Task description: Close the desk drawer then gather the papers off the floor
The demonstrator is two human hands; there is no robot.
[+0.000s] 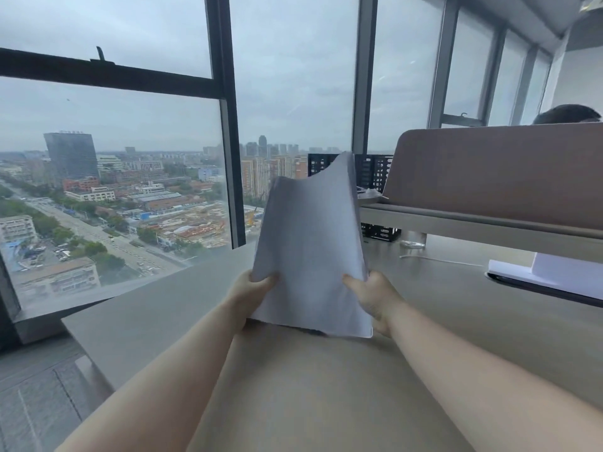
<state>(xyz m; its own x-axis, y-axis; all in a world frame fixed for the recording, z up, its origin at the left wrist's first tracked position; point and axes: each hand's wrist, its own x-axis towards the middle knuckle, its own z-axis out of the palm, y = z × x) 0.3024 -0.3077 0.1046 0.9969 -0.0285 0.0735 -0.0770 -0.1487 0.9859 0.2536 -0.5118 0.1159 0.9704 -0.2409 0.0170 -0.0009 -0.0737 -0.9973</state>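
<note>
A stack of white papers (310, 243) stands upright over the grey desk (163, 308), its lower edge close to or on the desktop. My left hand (253, 291) grips the stack's lower left edge, thumb on the front. On the lower right edge, my right hand (375, 298) holds it the same way. The top corners of the sheets bend away from me. The drawer and the floor where the papers lay are out of view.
A padded brown desk divider (496, 177) rises at the right, with the top of another person's head (567, 115) behind it. A white monitor base (548, 272) and a white cable (437, 260) lie on the desk. Black crates (372, 172) stand by the large window (114, 164).
</note>
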